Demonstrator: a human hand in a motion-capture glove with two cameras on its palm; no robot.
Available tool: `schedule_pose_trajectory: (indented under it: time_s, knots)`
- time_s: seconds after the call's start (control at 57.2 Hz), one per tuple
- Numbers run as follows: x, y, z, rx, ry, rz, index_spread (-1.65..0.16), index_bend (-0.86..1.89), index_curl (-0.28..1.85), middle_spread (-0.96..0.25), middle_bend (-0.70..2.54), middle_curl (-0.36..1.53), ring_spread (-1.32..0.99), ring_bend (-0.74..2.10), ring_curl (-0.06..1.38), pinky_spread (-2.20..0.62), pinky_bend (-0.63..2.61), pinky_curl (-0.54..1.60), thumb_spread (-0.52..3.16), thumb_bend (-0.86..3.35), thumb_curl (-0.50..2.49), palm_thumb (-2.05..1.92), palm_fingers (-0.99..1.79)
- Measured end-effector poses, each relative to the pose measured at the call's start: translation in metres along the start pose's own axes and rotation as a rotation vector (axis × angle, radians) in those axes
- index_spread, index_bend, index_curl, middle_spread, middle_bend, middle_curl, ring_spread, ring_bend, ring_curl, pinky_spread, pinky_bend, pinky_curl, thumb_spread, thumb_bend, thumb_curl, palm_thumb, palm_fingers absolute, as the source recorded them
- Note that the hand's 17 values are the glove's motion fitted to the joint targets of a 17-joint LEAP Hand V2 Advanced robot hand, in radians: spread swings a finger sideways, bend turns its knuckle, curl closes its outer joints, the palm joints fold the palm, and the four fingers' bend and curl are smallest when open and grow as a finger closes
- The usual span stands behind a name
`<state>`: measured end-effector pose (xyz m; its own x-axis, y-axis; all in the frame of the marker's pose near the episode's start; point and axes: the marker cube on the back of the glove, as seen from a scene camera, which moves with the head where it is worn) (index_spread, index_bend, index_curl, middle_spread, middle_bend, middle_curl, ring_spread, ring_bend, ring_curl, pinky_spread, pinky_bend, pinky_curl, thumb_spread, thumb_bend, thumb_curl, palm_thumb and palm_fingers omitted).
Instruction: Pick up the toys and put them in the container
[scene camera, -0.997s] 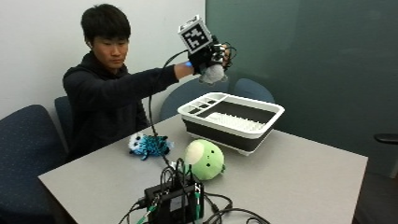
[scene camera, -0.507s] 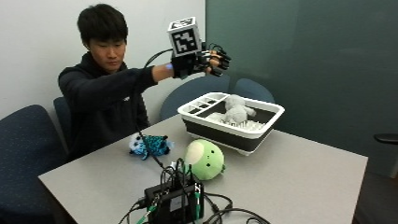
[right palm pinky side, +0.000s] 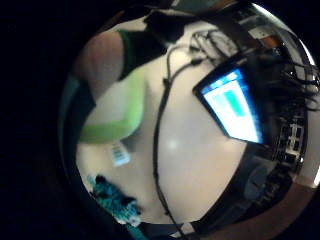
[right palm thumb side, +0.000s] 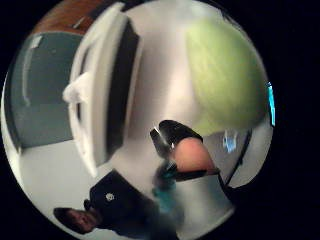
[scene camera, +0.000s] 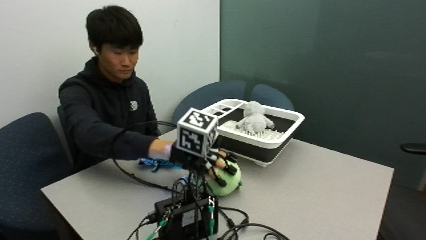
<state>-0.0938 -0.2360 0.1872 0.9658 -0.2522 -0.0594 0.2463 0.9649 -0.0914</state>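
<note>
The gloved right hand (scene camera: 216, 165), half a second ago raised with spread fingers above the container (scene camera: 287, 131), is now lying over the green toy (scene camera: 226, 183) at lower centre of the outside view; its fingers are resting on the toy, and whether they are curling round it cannot be told. The grey plush toy (scene camera: 253, 119) is sitting in the container, so one item is delivered. The green toy is round and soft-looking; the blue toy (scene camera: 154, 163), shaggy, is lying on the table (scene camera: 333, 190) behind the wrist.
</note>
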Motion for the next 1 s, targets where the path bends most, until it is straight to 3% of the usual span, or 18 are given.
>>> schedule_pose_trajectory:
  time_s: [0.105,0.175,0.192,0.28,0.385,0.49,0.629,0.699,0.769,0.857,0.909,0.944,0.997]
  knots:
    - [0.022,-0.021,0.009,0.144,-0.035,0.023,-0.31,0.08,0.31,0.02,0.04,0.31,0.00,0.42,0.32,0.04,1.14,0.42,1.26,0.05,0.40,0.24,-0.09]
    - [0.021,-0.025,0.008,0.211,-0.104,0.018,-0.30,0.16,0.30,-0.02,0.20,0.31,-0.12,0.77,0.38,-0.13,1.16,0.40,1.30,0.16,0.46,0.45,0.52]
    - [0.021,-0.025,0.006,0.219,-0.120,0.017,-0.30,0.13,0.28,-0.02,0.18,0.30,-0.13,0.78,0.36,-0.14,1.13,0.37,1.29,0.16,0.46,0.46,0.46]
    - [0.015,-0.024,-0.011,0.205,-0.151,0.003,-0.31,0.19,0.32,-0.10,0.35,0.38,-0.27,0.96,0.45,-0.27,1.15,0.40,1.14,0.24,0.56,0.68,0.80]
    - [-0.013,-0.016,-0.053,0.219,-0.103,-0.030,-0.36,0.35,0.41,-0.19,0.56,0.49,-0.36,1.08,0.53,-0.32,1.10,0.43,0.92,0.29,0.67,0.81,0.98]
    - [-0.056,-0.005,-0.138,0.354,-0.102,-0.096,-0.41,0.49,0.52,-0.26,0.73,0.60,-0.42,1.18,0.61,-0.36,1.11,0.46,0.72,0.31,0.76,0.85,0.99]
    - [-0.120,-0.007,-0.205,0.491,-0.153,-0.194,-0.46,0.63,0.67,-0.33,0.89,0.75,-0.47,1.27,0.69,-0.38,1.15,0.51,0.48,0.32,0.85,0.85,0.88]
    - [-0.131,-0.028,-0.218,0.514,-0.221,-0.154,-0.47,0.69,0.74,-0.35,0.94,0.81,-0.48,1.31,0.72,-0.39,1.19,0.54,0.38,0.32,0.89,0.83,0.82]
    - [-0.169,-0.044,-0.190,0.516,-0.140,-0.134,-0.48,0.70,0.80,-0.37,0.97,0.87,-0.49,1.33,0.74,-0.39,1.25,0.56,0.29,0.31,0.91,0.81,0.76]
    - [-0.190,-0.063,-0.153,0.338,-0.115,-0.107,-0.47,0.60,0.85,-0.37,0.92,0.89,-0.48,1.31,0.75,-0.39,1.31,0.58,0.26,0.22,0.91,0.73,0.55]
    - [-0.196,-0.066,-0.136,0.232,-0.109,-0.152,-0.42,0.39,0.80,-0.34,0.77,0.85,-0.44,1.29,0.73,-0.35,1.35,0.57,0.47,0.18,0.89,0.65,0.26]
    - [-0.196,-0.064,-0.130,0.199,-0.118,-0.188,-0.39,0.34,0.79,-0.26,0.57,0.78,-0.35,1.05,0.70,-0.25,1.30,0.60,0.62,0.09,0.82,0.51,-0.39]
    - [-0.186,-0.057,-0.132,0.200,-0.132,-0.203,-0.37,0.24,0.71,-0.18,0.41,0.70,-0.25,0.76,0.62,-0.16,1.24,0.54,0.75,0.02,0.76,0.42,-0.54]
